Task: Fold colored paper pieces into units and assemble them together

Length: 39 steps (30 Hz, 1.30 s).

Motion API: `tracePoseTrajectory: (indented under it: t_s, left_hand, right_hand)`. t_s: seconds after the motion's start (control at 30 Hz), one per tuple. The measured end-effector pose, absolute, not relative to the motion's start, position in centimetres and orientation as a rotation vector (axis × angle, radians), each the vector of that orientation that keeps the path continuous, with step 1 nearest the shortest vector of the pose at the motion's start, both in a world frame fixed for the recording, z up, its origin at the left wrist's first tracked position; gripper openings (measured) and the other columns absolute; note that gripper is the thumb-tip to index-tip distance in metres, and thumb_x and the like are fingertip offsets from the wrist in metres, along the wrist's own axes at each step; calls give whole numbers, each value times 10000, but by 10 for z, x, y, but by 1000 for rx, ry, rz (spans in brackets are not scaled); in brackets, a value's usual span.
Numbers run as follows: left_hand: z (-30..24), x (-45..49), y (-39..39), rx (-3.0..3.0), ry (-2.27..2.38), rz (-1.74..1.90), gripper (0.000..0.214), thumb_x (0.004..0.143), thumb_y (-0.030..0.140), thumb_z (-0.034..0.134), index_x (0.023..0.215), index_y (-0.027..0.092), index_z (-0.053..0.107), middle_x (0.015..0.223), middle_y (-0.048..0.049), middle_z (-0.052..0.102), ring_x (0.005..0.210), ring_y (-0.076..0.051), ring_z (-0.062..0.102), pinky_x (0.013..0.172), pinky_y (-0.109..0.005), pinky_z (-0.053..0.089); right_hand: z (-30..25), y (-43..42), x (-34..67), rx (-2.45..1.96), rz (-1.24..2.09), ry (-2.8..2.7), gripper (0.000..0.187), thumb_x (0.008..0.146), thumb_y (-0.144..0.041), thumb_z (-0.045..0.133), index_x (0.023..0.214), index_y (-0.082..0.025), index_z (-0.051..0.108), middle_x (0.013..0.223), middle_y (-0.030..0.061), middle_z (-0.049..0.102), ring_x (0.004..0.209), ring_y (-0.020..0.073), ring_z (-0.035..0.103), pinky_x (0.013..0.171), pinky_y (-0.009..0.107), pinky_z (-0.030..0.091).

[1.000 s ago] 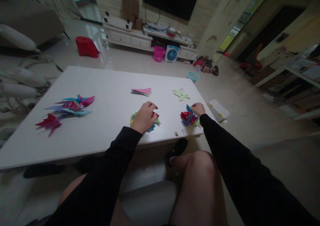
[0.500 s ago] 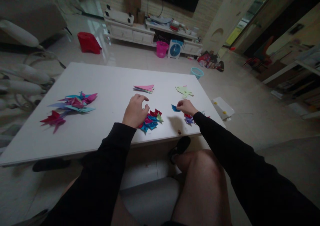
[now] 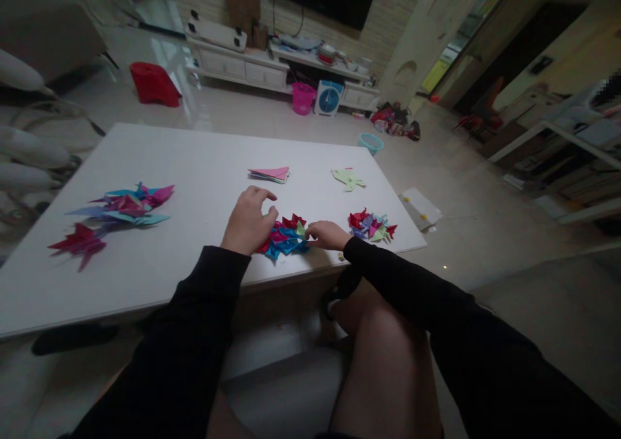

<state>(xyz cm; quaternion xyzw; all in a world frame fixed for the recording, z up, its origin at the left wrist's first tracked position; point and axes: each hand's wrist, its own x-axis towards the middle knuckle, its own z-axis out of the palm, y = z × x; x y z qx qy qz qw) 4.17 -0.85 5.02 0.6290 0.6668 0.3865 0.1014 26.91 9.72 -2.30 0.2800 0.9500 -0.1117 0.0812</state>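
the middle pile of folded paper [image 3: 287, 240] lies at about four o'clock from the left hand [image 3: 249, 220], which is loosely spread, and at nine o'clock from the right hand [image 3: 330, 235]. the latter is at the pile's edge; whether it grips a piece, i cannot tell.
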Motion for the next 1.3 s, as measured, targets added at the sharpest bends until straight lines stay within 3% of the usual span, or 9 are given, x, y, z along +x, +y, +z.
tracePoseTrajectory:
  t_s: [0.13, 0.23, 0.4, 0.6, 0.9, 1.1, 1.3]
  left_hand:
    - [50, 42, -9, 1865, 1954, 1136, 144, 858, 136, 559, 963, 191, 641, 1105, -101, 628, 1043, -249, 602, 943, -425, 543]
    - [49, 41, -8, 1866, 1946, 1134, 139, 856, 139, 564, 955, 196, 643, 1093, -99, 628, 1031, -249, 604, 950, -432, 542]
    - [46, 43, -7, 1881, 1918, 1109, 127, 865, 155, 569, 959, 195, 644, 1070, -88, 621, 1035, -245, 602, 972, -436, 533]
    - [41, 45, -5, 1893, 1906, 1074, 132, 862, 145, 570, 960, 183, 651, 1076, -91, 617, 1043, -243, 600, 1004, -443, 517]
    - [43, 42, -5, 1870, 1928, 1024, 120, 871, 171, 571, 953, 189, 655, 1067, -92, 618, 1018, -243, 600, 921, -417, 546]
    - [50, 26, -5, 1776, 2042, 1071, 116, 845, 181, 570, 922, 195, 656, 1049, -91, 624, 994, -251, 623, 890, -413, 553]
    - [52, 11, -4, 1588, 2196, 1117, 123, 821, 182, 570, 908, 200, 655, 1042, -82, 636, 935, -232, 649, 865, -387, 554]
  right_hand:
    - [-2, 146, 301, 1402, -176, 2627, 235, 924, -332, 637, 1098, -229, 757, 1092, 64, 757, 1001, 174, 653, 833, 239, 419]
    - [6, 179, 336, 1612, -99, 2397, 230, 857, -214, 647, 1024, -147, 791, 1040, 149, 770, 953, 219, 690, 812, 266, 457]
    - [-10, 187, 376, 1685, -108, 2199, 255, 778, -259, 719, 978, -128, 808, 978, 172, 780, 884, 233, 725, 762, 261, 492]
    - [-29, 181, 371, 1689, -98, 2191, 307, 857, -292, 646, 1061, -114, 789, 1012, 203, 775, 954, 251, 737, 809, 272, 511]
    - [-38, 179, 353, 1701, -22, 2230, 386, 906, -342, 645, 1156, -63, 737, 1191, 314, 699, 1140, 365, 691, 936, 377, 515]
    - [-28, 173, 346, 1734, -38, 2251, 332, 904, -268, 607, 1127, -68, 749, 1177, 287, 715, 1126, 338, 697, 925, 345, 514]
    - [-31, 157, 298, 1636, -252, 2323, 283, 823, -274, 667, 1009, -101, 792, 1009, 202, 777, 923, 256, 742, 763, 264, 523]
